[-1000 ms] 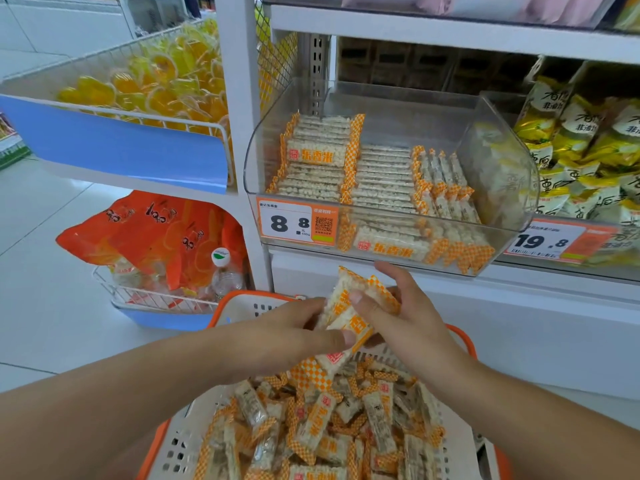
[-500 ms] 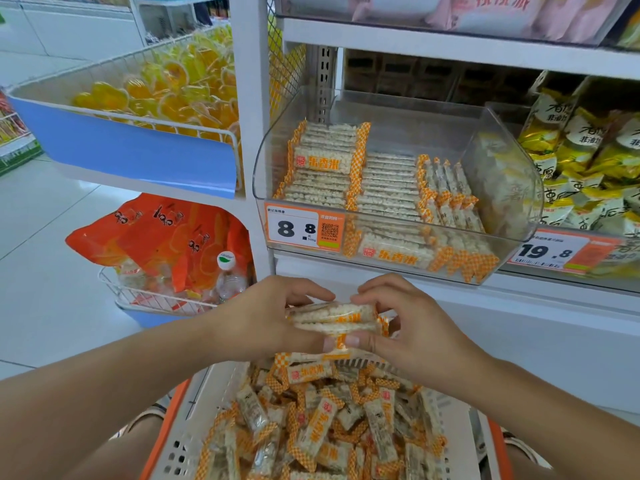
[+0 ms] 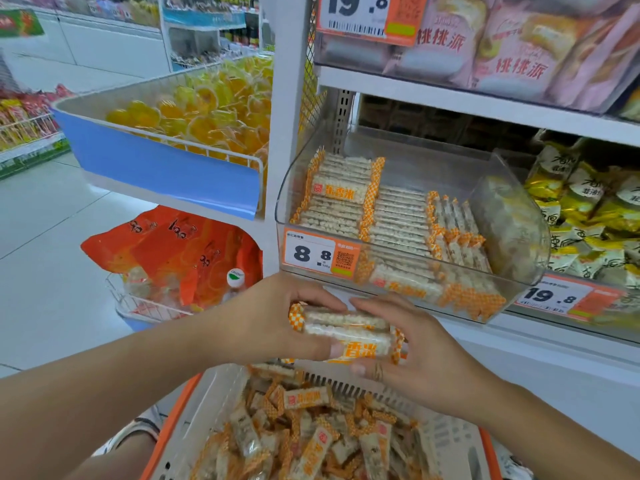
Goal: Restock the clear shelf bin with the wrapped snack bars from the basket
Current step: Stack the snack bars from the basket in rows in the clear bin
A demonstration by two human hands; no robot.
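A small flat stack of wrapped snack bars (image 3: 346, 329), white with orange checked ends, lies level between both hands just below the front lip of the clear shelf bin (image 3: 519, 216). My left hand (image 3: 273, 317) grips the stack's left end and my right hand (image 3: 415, 348) grips its right end. Inside the bin, rows of the same bars stand packed on the left and middle; its right part holds none. Below my hands, the white basket with an orange rim (image 3: 173, 420) holds several loose bars (image 3: 304, 431).
An orange price tag reading 8.8 (image 3: 318, 254) sits on the bin's front. A white shelf post (image 3: 287, 109) stands left of the bin. Yellow packets (image 3: 588, 209) fill the right neighbour, pink packs (image 3: 519, 46) the shelf above, and orange bags (image 3: 180, 251) a wire basket at lower left.
The bars went from a tilted bunch held above the basket to a squared, level stack. Both hands have risen with it toward the bin's front edge.
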